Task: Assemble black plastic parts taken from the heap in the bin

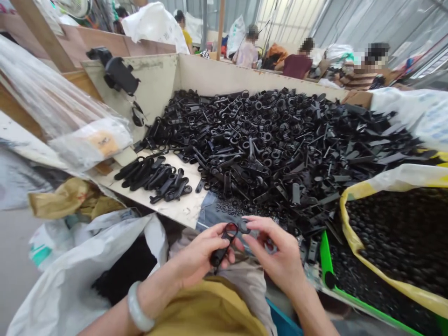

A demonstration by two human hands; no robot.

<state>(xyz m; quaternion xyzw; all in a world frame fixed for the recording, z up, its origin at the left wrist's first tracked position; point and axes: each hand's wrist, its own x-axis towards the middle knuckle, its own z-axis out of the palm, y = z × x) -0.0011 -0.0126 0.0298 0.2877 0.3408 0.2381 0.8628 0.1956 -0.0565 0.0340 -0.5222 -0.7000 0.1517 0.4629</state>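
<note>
Mustard cloth [203, 310]: nearest us, before the pile [266, 135].
Left hand [206, 247]: curled round ring-ended part [219, 255], before the pile.
Round piece [243, 226]: same side; we're apparently aligning it, needs squaring to ring.
Right hand [282, 254]: near-closed pinch on round piece.

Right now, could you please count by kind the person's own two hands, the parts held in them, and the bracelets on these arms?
Hands: 2, the left hand and the right hand
Black ringed part: 1, in the left hand
Small dark round piece: 1, in the right fingers
Pale bracelet: 1, on the left arm
Total: 5
</note>
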